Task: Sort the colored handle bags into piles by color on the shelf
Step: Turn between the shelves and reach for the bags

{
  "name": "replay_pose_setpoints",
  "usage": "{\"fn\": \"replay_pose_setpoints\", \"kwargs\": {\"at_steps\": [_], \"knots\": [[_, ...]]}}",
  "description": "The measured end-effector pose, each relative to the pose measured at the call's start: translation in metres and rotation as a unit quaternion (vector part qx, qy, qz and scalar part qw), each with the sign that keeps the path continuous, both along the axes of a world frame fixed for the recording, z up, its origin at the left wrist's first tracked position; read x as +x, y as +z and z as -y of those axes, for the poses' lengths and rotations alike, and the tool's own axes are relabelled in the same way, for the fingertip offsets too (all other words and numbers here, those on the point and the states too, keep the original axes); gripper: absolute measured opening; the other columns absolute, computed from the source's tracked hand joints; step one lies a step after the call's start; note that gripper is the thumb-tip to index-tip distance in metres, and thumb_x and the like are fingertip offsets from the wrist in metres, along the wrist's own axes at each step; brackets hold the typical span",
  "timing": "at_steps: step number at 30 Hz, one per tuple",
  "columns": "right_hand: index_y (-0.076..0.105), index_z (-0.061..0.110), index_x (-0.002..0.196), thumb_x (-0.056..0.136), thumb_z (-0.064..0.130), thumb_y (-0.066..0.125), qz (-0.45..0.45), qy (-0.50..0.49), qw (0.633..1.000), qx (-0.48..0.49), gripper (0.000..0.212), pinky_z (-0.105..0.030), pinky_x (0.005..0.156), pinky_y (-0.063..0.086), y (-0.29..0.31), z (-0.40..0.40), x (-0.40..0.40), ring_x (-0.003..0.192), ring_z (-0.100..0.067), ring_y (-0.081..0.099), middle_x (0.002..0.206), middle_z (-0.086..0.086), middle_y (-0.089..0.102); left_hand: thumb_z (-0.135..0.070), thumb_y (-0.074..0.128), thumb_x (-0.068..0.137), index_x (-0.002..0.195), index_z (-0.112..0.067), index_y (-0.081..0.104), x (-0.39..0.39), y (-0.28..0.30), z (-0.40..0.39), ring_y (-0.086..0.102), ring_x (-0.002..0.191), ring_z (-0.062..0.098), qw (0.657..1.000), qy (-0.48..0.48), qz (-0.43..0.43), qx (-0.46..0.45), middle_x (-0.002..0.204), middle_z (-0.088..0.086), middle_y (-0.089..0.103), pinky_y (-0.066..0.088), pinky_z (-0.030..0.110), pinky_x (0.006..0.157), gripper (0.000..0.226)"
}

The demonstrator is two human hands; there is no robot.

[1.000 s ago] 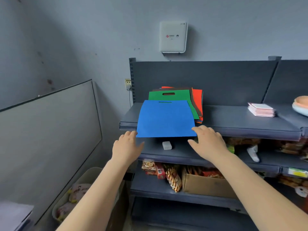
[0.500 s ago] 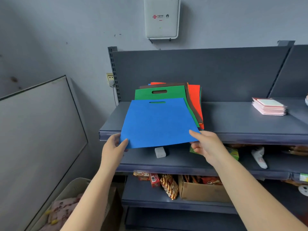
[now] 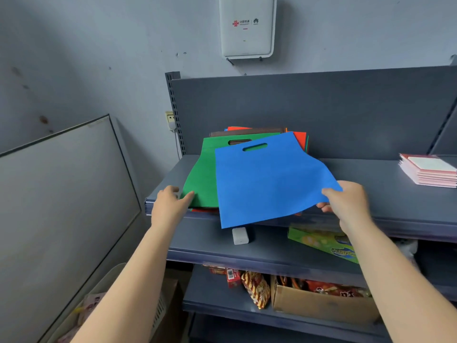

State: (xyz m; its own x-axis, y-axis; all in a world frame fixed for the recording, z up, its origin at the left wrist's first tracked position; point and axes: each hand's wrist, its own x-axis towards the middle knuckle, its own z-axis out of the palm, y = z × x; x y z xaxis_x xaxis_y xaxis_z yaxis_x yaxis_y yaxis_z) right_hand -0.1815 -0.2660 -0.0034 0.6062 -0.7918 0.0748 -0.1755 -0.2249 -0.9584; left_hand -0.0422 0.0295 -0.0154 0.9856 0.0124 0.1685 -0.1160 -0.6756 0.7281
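Though tilted, blue bag [image 3: 267,179] between right fingers [image 3: 330,193].

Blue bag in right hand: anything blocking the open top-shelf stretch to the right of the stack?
Nothing visible. The right hand pinches the blue bag by its lower right corner. The shelf between the bag stack and the pink booklet pile looks bare; the booklets sit at the far right.

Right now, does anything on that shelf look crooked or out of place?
The blue bag sits twisted across the stack, its near edge hanging past the shelf lip, pinched by the right hand.
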Motion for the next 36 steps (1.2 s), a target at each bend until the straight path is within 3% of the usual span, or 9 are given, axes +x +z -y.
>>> {"fn": "replay_pose_setpoints", "kwargs": {"at_steps": [4, 11, 15, 20, 23, 26, 28, 31, 36], "knots": [[0.062, 0.012, 0.088, 0.088, 0.012, 0.063, 0.003, 0.031, 0.998, 0.047, 0.001, -0.024, 0.047, 0.044, 0.001, 0.012, 0.01, 0.056, -0.017, 0.062, 0.076, -0.005, 0.066, -0.026, 0.074, 0.08, 0.097, 0.001, 0.066, 0.007, 0.008, 0.001, 0.051, 0.066, 0.016, 0.999, 0.014, 0.002, -0.03, 0.073, 0.006, 0.06, 0.033, 0.02, 0.05, 0.033], [0.063, 0.01, 0.084, 0.087, 0.011, 0.065, -0.046, 0.067, 0.997, 0.001, 0.003, -0.034, 0.055, 0.051, 0.008, 0.021, 0.022, 0.068, -0.031, 0.068, 0.071, -0.006, 0.066, -0.02, 0.072, 0.082, 0.065, -0.004, 0.067, 0.01, 0.03, -0.002, 0.04, 0.031, 0.006, 0.999, -0.007, -0.023, 0.024, 0.033, -0.003, 0.052, 0.031, 0.022, 0.044, 0.023], [0.063, 0.012, 0.082, 0.087, 0.006, 0.059, -0.039, 0.084, 0.995, -0.032, 0.008, -0.037, 0.061, 0.055, 0.009, 0.017, 0.025, 0.064, -0.025, 0.067, 0.079, -0.001, 0.064, -0.014, 0.064, 0.084, 0.067, -0.004, 0.068, 0.001, 0.039, 0.004, 0.051, 0.047, 0.018, 0.991, 0.009, 0.012, 0.131, 0.043, -0.001, 0.056, 0.036, 0.022, 0.05, 0.02], [0.061, 0.026, 0.086, 0.085, -0.001, 0.055, 0.028, 0.111, 0.993, -0.033, 0.028, -0.03, 0.051, 0.053, 0.01, 0.008, 0.023, 0.061, -0.016, 0.06, 0.082, 0.014, 0.06, -0.012, 0.062, 0.081, 0.081, -0.006, 0.071, -0.016, 0.046, 0.004, 0.053, 0.071, 0.035, 0.971, 0.038, 0.09, 0.217, 0.072, 0.012, 0.058, 0.038, 0.029, 0.061, 0.011], [0.06, 0.025, 0.083, 0.085, -0.002, 0.053, 0.053, 0.129, 0.99, -0.015, 0.028, -0.029, 0.049, 0.053, 0.009, 0.002, 0.021, 0.058, -0.015, 0.058, 0.084, 0.015, 0.059, -0.003, 0.059, 0.082, 0.082, -0.002, 0.073, -0.024, 0.046, 0.0, 0.062, 0.064, 0.036, 0.982, 0.003, 0.138, 0.132, 0.071, 0.018, 0.065, 0.049, 0.033, 0.06, 0.013], [0.062, 0.02, 0.092, 0.087, -0.002, 0.054, 0.078, 0.163, 0.983, 0.014, 0.025, -0.02, 0.042, 0.046, 0.004, -0.007, 0.02, 0.062, -0.013, 0.058, 0.086, 0.011, 0.061, 0.002, 0.061, 0.085, 0.086, -0.002, 0.074, -0.038, 0.044, -0.005, 0.06, 0.042, 0.018, 0.983, 0.01, 0.181, 0.002, 0.072, 0.014, 0.068, 0.047, 0.018, 0.049, 0.014], [0.061, 0.022, 0.099, 0.088, -0.003, 0.053, 0.107, 0.185, 0.976, 0.033, 0.028, -0.017, 0.041, 0.045, 0.003, -0.015, 0.018, 0.069, -0.011, 0.06, 0.091, 0.009, 0.063, 0.002, 0.063, 0.085, 0.096, 0.0, 0.074, -0.049, 0.043, -0.012, 0.062, 0.057, 0.017, 0.972, 0.044, 0.228, -0.039, 0.084, 0.014, 0.072, 0.046, 0.016, 0.059, 0.016], [0.062, 0.033, 0.087, 0.087, -0.005, 0.052, 0.159, 0.212, 0.962, 0.061, 0.039, -0.015, 0.041, 0.046, 0.005, -0.035, 0.015, 0.071, -0.008, 0.062, 0.088, 0.013, 0.065, 0.002, 0.064, 0.084, 0.102, 0.001, 0.072, -0.065, 0.044, -0.031, 0.063, 0.075, 0.021, 0.951, 0.09, 0.279, -0.098, 0.095, 0.013, 0.071, 0.052, 0.029, 0.071, 0.019], [0.069, 0.037, 0.084, 0.086, -0.006, 0.052, 0.215, 0.287, 0.925, 0.127, 0.046, -0.016, 0.045, 0.047, 0.006, -0.086, 0.016, 0.065, 0.001, 0.066, 0.074, 0.022, 0.07, 0.002, 0.064, 0.086, 0.107, -0.012, 0.068, -0.099, 0.053, -0.08, 0.06, 0.063, -0.007, 0.912, 0.149, 0.336, -0.181, 0.093, -0.001, 0.069, 0.052, 0.011, 0.063, 0.025]]}}
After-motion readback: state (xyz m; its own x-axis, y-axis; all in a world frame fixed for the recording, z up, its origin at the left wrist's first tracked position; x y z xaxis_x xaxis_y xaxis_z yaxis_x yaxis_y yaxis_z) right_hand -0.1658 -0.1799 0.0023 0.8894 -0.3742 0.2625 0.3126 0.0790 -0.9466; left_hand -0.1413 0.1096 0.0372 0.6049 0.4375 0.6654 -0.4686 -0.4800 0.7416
